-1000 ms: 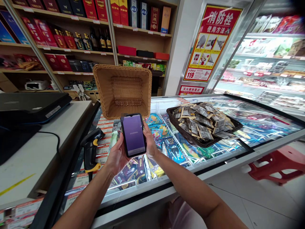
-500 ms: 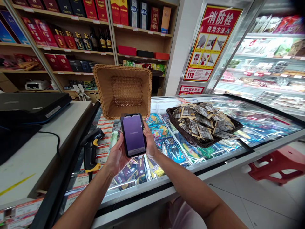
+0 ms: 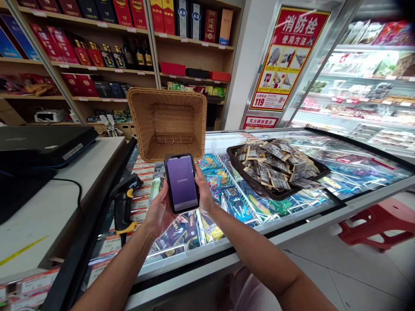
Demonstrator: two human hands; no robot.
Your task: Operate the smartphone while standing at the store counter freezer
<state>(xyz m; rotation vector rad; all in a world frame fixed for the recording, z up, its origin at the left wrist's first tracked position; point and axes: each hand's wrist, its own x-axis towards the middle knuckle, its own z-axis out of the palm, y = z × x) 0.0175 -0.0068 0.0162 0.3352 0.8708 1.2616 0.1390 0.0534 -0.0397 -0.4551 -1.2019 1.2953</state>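
A black-framed smartphone (image 3: pixel 182 183) with a lit purple screen is held upright above the glass top of a freezer (image 3: pixel 223 255). My left hand (image 3: pixel 161 209) grips its left edge and lower back, thumb along the side. On the opposite edge, my right hand (image 3: pixel 203 192) closes round the phone's right side. Just behind the phone stands a tan wicker basket (image 3: pixel 167 95), tipped so its hollow inside faces me. To the left of my left hand lies a black and yellow barcode scanner (image 3: pixel 123 205) on a strip of price labels.
A dark wicker basket (image 3: pixel 238 170) heaped with small packets (image 3: pixel 275 162) rests on the freezer glass at right. A red stool (image 3: pixel 379 220) stands on the floor beyond. At left is a counter (image 3: pixel 74 190) with a black device (image 3: pixel 48 144). Shelves of boxes and bottles (image 3: pixel 138 52) line the back.
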